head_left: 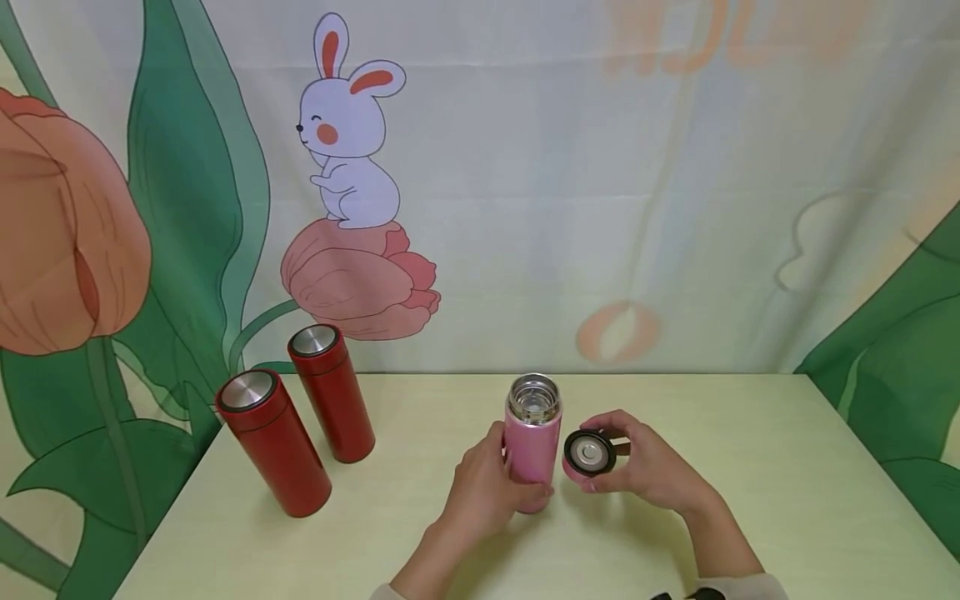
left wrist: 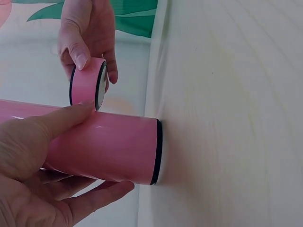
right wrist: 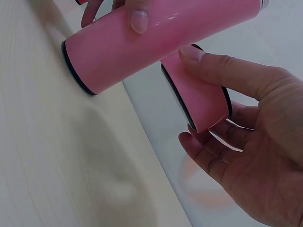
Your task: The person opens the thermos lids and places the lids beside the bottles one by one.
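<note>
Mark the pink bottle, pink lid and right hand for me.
Pink bottle [head_left: 534, 448]: head view, on its body.
Pink lid [right wrist: 202, 97]: right wrist view, side wall.
Right hand [head_left: 654, 468]: head view, near thumb's base.

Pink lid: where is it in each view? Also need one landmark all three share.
Head: lower part, right of middle; the pink lid is in the right hand, underside showing.
Left wrist: upper left; the pink lid is in the right hand, above the bottle in the picture.
Right wrist: right of middle; the pink lid is below the bottle in the picture.
Shared landmark: the pink bottle, held by the left hand.
</note>
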Demonstrator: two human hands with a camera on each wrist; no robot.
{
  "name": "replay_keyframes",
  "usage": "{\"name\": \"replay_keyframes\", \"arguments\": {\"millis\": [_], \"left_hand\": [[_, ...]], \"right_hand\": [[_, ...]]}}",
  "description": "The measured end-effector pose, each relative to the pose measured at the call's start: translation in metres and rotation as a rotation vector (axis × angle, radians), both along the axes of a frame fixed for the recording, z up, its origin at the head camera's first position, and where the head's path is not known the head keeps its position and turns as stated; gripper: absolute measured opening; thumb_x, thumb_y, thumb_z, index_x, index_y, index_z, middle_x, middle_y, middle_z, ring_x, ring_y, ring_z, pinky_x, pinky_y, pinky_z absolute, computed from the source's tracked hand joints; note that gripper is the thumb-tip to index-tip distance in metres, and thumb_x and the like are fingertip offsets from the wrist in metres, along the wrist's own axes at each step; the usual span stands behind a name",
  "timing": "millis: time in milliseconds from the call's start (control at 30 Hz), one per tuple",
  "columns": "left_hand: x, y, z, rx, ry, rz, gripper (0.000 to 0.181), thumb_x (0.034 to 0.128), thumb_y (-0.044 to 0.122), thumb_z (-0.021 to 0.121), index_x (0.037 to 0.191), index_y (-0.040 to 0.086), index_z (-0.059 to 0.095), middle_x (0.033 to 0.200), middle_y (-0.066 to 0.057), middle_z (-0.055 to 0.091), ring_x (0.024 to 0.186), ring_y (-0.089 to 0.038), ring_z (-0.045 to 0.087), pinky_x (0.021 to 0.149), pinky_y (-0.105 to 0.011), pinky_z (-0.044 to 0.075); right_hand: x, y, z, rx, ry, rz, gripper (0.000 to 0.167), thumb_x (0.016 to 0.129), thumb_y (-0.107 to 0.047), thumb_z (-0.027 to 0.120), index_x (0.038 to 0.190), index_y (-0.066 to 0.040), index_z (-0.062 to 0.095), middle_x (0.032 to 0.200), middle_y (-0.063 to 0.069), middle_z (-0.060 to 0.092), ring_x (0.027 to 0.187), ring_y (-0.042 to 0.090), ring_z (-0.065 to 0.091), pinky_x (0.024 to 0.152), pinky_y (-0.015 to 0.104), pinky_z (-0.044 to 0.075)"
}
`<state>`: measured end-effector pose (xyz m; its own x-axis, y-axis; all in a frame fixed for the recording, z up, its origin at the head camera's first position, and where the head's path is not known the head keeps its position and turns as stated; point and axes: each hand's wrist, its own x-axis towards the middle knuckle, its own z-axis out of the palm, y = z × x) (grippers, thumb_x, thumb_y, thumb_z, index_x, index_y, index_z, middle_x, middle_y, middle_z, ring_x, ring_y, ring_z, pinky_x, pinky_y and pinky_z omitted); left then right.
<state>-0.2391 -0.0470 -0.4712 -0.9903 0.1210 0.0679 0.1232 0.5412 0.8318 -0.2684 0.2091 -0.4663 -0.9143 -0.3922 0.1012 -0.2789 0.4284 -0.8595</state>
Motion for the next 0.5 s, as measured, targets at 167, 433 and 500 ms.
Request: {"name": "replay_keyframes", "arguments": {"millis": [167,433,500], "left_hand": [[-0.0007,0.0026,-0.0001,0.014,0.016,0.007,0.071,0.0706,0.029,0.096,0.128,0.015,0.057,0.127,-0.006,0.071,0.111,-0.023,0.068,0.093,-0.045,0.057],[-0.0032,0.0035,0.005,0.01,0.04,0.022,0.067,0.0698,0.032,0.096,0.123,0.015,0.06,0.123,-0.006,0.073,0.111,-0.024,0.069,0.092,-0.045,0.058],[-0.005,0.005,0.0087,0.013,0.043,0.017,0.068,0.0697,0.032,0.097,0.124,0.015,0.059,0.124,-0.006,0.073,0.111,-0.024,0.07,0.093,-0.046,0.058]], "right_hand": [[-0.0004,0.0011,0.0006,0.014,0.002,0.0,0.072,0.07,-0.023,0.097,0.13,-0.007,0.059,0.123,0.007,0.067,0.118,0.025,0.059,0.101,0.036,0.051],[-0.0002,-0.001,-0.0011,0.008,-0.033,-0.009,0.072,0.07,-0.021,0.097,0.13,-0.01,0.059,0.123,0.007,0.065,0.117,0.026,0.059,0.098,0.031,0.053],[0.0002,-0.0002,0.0,0.01,-0.031,-0.011,0.072,0.07,-0.02,0.097,0.13,-0.009,0.059,0.124,0.008,0.065,0.117,0.026,0.058,0.098,0.033,0.053]]}}
